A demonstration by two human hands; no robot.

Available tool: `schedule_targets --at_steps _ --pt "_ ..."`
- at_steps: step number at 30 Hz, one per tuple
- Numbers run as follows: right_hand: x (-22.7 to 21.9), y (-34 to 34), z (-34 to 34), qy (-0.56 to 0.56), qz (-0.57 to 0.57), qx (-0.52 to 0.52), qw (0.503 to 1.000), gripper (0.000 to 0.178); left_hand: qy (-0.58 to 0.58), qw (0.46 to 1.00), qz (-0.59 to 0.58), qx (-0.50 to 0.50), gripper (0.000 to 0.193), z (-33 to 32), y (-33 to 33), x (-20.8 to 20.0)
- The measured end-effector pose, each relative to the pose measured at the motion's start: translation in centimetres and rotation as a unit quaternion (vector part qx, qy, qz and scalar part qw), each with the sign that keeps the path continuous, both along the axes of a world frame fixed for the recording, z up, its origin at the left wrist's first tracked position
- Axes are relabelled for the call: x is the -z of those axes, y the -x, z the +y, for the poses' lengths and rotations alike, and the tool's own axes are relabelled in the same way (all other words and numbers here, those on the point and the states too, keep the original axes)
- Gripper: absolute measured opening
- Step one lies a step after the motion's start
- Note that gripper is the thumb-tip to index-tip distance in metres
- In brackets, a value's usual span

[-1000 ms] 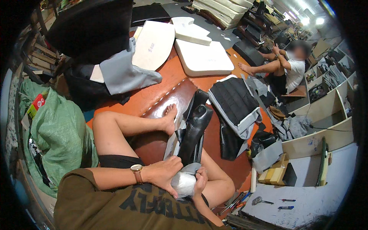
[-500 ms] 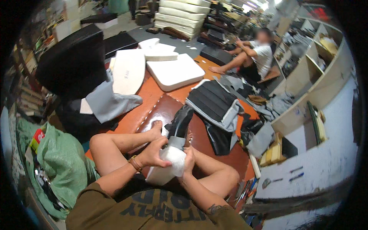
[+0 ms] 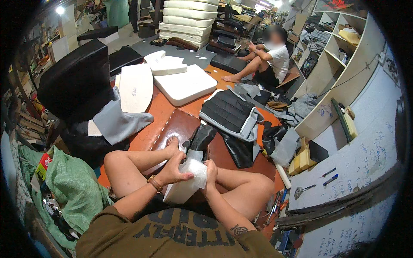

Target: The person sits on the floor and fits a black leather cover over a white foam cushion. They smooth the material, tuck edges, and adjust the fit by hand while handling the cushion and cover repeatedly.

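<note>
A white foam block (image 3: 178, 192) stands up from my lap, with thin translucent plastic film (image 3: 194, 173) over its top. My left hand (image 3: 173, 170) grips its left side, thumb lying across the film. On the opposite side, my right hand (image 3: 210, 174) is closed around the film-covered edge. Just beyond my fingers, a black leather-like cover (image 3: 202, 138) with a grey inner side meets the far end of the block. How far the cover reaches over the foam is hidden by my hands.
Ahead lie a black-and-grey quilted cover (image 3: 228, 112) and a white foam cushion (image 3: 186, 85). A black padded backrest (image 3: 75, 79) stands at left, above a green woven sack (image 3: 77, 189). Hand tools (image 3: 275, 206) lie at right. Another person (image 3: 275, 60) sits by the shelves.
The view has shifted, so surroundings appear moved slightly left and up. Both hands keep their hold on the foam block, with little visible movement.
</note>
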State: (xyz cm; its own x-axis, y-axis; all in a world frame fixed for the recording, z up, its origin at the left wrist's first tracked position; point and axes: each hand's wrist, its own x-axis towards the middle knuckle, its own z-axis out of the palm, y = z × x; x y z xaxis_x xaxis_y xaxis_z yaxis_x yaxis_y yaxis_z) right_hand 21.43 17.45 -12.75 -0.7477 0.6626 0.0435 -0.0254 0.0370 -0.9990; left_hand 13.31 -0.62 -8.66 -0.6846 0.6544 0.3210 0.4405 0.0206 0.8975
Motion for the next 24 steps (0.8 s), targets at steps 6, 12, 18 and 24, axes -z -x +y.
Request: schedule_targets --at_steps 6,12,18,24 --pt "1.8 5.9 1.2 -0.293 0.015 -0.015 0.956 0.024 -0.040 0.997 -0.044 -0.040 0.102 -0.3 2.4 1.5" --pt "1.6 7.7 0.5 -0.422 -0.026 -0.054 0.905 0.019 -0.045 0.995 -0.013 -0.086 0.082 -1.6 1.8 2.4" --pt "-3.6 4.8 -2.6 -0.063 -0.066 -0.145 0.985 0.028 0.050 0.996 -0.079 0.010 0.102 -5.7 0.5 -2.4" --pt "-7.9 5.4 4.4 -0.322 -0.024 -0.401 0.858 0.017 0.133 0.984 -0.027 0.119 0.051 -4.6 5.9 -2.8"
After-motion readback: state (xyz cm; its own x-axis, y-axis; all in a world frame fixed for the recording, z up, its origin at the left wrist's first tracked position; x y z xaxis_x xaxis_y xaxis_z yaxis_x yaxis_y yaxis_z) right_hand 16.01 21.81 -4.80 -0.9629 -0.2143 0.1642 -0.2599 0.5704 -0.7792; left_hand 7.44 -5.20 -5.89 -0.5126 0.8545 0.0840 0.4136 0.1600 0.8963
